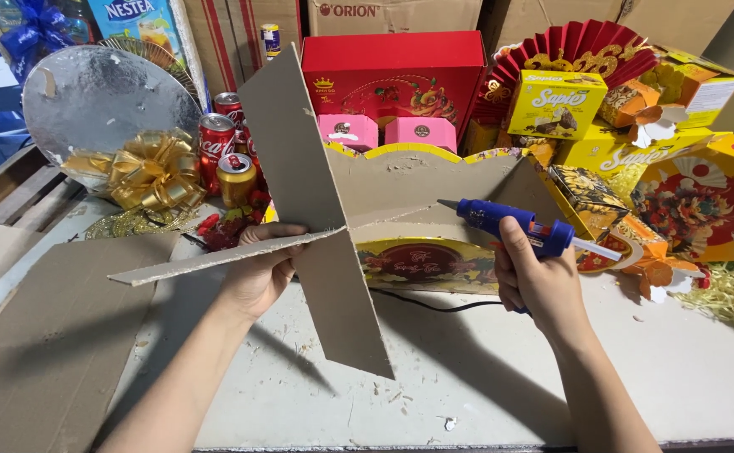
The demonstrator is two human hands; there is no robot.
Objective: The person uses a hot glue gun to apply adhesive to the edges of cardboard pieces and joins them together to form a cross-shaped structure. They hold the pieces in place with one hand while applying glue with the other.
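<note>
My left hand (258, 268) grips two grey cardboard strips (308, 210) slotted together into a cross, one strip nearly flat, the other tilted steeply. My right hand (534, 281) holds a blue glue gun (509, 222) with its nozzle pointing left toward the joint of the cross, a short gap away. A clear glue stick juts out of the gun's back end. Behind the cross stands an open cardboard tray (434, 180) with a scalloped yellow rim and a decorated front panel.
A flat cardboard sheet (40, 335) lies at the left on the white table (484, 377). The gun's black cord (434, 304) runs across the table. Red cans (216, 143), a gold bow (153, 168), a silver round board, pink boxes, a red box, yellow boxes and paper fans crowd the back.
</note>
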